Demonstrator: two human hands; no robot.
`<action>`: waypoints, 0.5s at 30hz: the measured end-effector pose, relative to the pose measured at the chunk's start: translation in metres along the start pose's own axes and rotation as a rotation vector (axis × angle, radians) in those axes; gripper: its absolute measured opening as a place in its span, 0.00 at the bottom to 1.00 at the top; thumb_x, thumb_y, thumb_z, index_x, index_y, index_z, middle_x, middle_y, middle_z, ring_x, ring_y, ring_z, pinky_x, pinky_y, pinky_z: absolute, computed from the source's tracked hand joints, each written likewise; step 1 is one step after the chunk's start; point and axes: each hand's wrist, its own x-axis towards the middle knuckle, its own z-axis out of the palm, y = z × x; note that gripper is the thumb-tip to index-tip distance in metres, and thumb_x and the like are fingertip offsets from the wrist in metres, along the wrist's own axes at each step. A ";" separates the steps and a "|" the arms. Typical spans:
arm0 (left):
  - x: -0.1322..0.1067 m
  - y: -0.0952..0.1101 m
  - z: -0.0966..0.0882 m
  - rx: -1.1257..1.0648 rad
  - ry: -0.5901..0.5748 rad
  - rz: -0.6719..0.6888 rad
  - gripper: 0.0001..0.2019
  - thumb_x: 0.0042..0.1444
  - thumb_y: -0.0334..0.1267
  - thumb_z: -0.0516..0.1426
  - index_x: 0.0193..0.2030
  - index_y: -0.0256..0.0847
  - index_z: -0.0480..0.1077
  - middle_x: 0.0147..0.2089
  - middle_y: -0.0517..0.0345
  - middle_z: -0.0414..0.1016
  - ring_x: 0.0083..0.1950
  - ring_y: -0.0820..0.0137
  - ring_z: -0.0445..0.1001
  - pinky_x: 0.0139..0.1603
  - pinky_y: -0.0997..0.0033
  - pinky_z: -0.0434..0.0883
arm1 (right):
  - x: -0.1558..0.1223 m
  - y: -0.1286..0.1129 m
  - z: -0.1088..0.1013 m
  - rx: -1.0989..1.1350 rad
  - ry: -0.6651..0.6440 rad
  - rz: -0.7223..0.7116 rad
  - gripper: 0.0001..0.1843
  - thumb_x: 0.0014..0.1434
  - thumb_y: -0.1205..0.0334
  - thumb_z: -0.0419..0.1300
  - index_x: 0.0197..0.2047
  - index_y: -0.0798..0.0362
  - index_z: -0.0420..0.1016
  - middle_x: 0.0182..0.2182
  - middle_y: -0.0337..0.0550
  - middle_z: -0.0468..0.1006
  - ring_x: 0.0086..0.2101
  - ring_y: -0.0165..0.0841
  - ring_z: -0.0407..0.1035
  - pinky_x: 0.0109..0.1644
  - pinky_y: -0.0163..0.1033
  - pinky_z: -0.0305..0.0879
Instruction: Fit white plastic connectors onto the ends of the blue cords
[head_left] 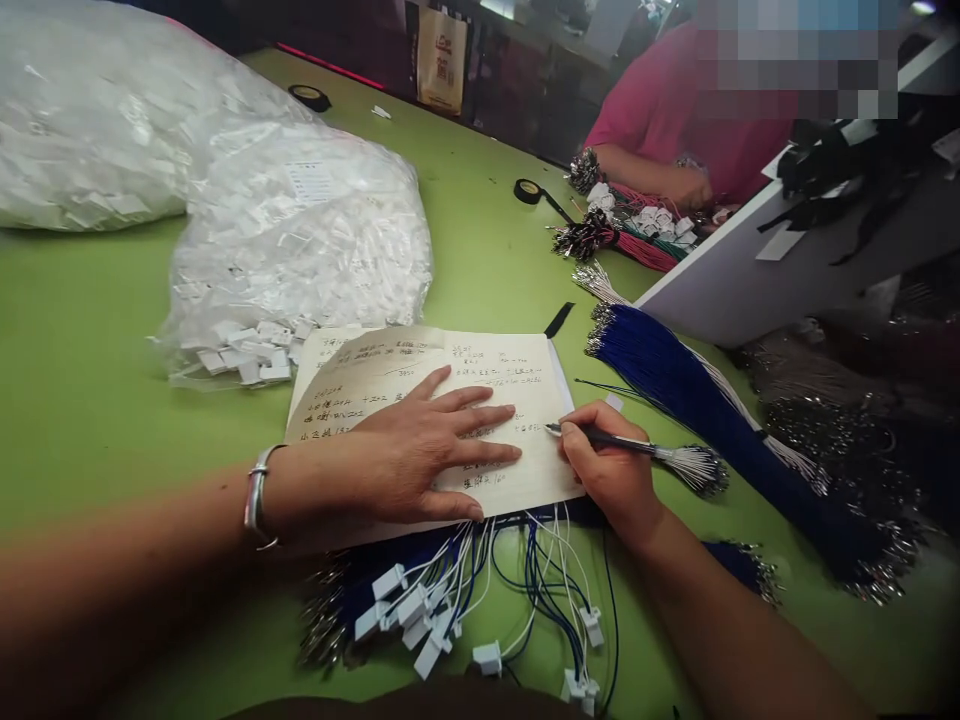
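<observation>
An open notebook [517, 360] with handwritten lines lies on the green table. Flat across its pages rests my left hand [420, 440], fingers spread, with a silver bracelet [257, 500] at the wrist. My right hand [604, 465] is closed round a dark pen [611, 438], whose tip is at the writing on the right page. From under the notebook's lower edge come blue and white wires [532, 560] ending in white plastic connectors [416, 605]. Part of the wire bundle is hidden beneath the notebook.
Clear bags [315, 240] of white connectors stand at the left. Blue wire bundles [660, 370] with metal ends lie at the right, beside a white panel [720, 240]. Black tape [527, 191] sits farther back. Across the table, a person in a pink top [652, 100] handles red wires [645, 250].
</observation>
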 end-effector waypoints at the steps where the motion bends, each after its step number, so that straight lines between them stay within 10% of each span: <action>1: 0.000 0.000 0.000 0.005 0.002 -0.002 0.29 0.61 0.60 0.54 0.68 0.60 0.60 0.73 0.56 0.56 0.73 0.48 0.53 0.71 0.36 0.39 | 0.000 -0.001 0.000 -0.010 -0.001 -0.015 0.07 0.59 0.60 0.59 0.29 0.51 0.71 0.20 0.35 0.74 0.20 0.27 0.66 0.26 0.33 0.64; 15: 0.000 -0.001 -0.002 0.023 -0.003 0.006 0.29 0.61 0.60 0.53 0.68 0.60 0.60 0.73 0.56 0.57 0.72 0.49 0.54 0.71 0.39 0.40 | 0.001 -0.001 0.000 -0.059 -0.017 -0.019 0.08 0.58 0.60 0.58 0.28 0.51 0.72 0.20 0.36 0.74 0.21 0.28 0.66 0.27 0.34 0.64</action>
